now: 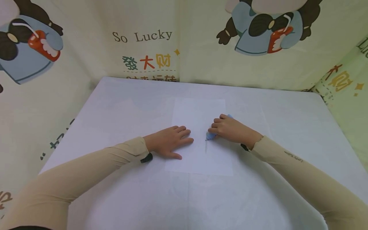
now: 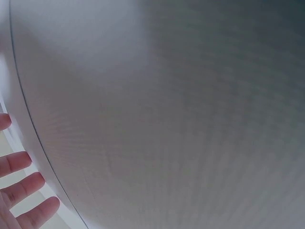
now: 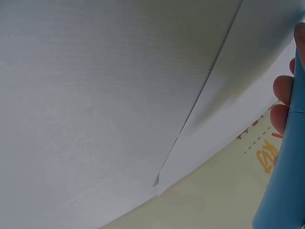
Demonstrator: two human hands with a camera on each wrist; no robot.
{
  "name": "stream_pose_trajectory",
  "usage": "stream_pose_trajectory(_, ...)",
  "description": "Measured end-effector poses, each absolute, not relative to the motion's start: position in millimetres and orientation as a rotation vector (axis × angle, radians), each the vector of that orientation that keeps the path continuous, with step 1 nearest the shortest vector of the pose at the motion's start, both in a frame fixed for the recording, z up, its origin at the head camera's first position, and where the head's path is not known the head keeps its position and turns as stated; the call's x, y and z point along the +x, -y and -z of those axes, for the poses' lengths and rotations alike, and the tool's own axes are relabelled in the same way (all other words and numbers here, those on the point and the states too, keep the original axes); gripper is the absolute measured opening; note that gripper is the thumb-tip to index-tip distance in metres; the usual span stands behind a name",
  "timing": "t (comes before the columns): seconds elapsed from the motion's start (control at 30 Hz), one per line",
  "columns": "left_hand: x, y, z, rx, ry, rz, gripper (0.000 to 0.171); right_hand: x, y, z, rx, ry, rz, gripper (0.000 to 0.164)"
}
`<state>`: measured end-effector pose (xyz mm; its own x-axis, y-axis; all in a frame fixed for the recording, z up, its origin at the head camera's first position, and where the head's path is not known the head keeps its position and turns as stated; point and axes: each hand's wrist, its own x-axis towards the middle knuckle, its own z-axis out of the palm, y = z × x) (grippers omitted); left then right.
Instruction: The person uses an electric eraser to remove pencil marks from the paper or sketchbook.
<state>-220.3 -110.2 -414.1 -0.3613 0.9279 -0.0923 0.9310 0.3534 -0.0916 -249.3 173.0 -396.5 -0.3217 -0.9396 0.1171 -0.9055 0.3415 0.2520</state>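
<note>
A white sheet of paper (image 1: 199,110) lies flat on the white-covered table. My left hand (image 1: 172,142) rests on its left side with the fingers spread; fingertips (image 2: 33,210) show at the lower left of the left wrist view. Over the sheet's right side, my right hand (image 1: 231,129) grips a thick light-blue pen (image 1: 210,136) with a narrow tip. The tip points down at the paper, at the upper end of a short faint grey line (image 1: 205,148). In the right wrist view the rounded rear of the blue barrel (image 3: 279,181) sticks out past the curled fingers.
The white tablecloth (image 1: 129,105) spreads around the sheet on all sides. Behind the table and along its sides hangs a cream curtain (image 1: 198,38) printed with cartoon figures and lettering. Dark straps or devices sit at both wrists, below the beige sleeves (image 1: 95,166).
</note>
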Motion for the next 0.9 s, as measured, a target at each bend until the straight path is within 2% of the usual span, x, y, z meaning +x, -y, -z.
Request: stream_pose_trajectory(0.9,-223.3,110.4,419.9,1.802,-2.593,0.176,0.065,-252.4,-170.2,397.7,1.655,2.379,0.206,0.019)
